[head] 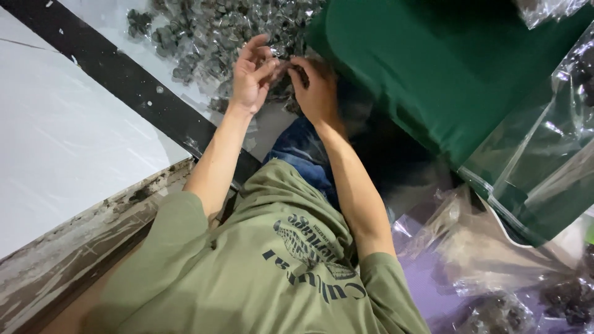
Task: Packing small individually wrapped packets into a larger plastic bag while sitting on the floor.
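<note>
My left hand (250, 74) and my right hand (317, 93) meet at the edge of a pile of small dark grey parts (216, 31) lying on the floor. The fingertips of both hands pinch a small dark part (286, 67) between them, just over the pile. My forearms reach out from an olive green shirt (260, 266). My knee in blue jeans (303, 148) lies under the right wrist. How the part is shaped is too small to tell.
A green cloth-covered bulk (433, 68) stands right of the hands. Clear plastic bags (544, 154) lie at the right, some holding dark parts (569, 297). A black strip (124, 80) crosses the white floor (55, 142) at the left, with a worn wooden edge (74, 247) below it.
</note>
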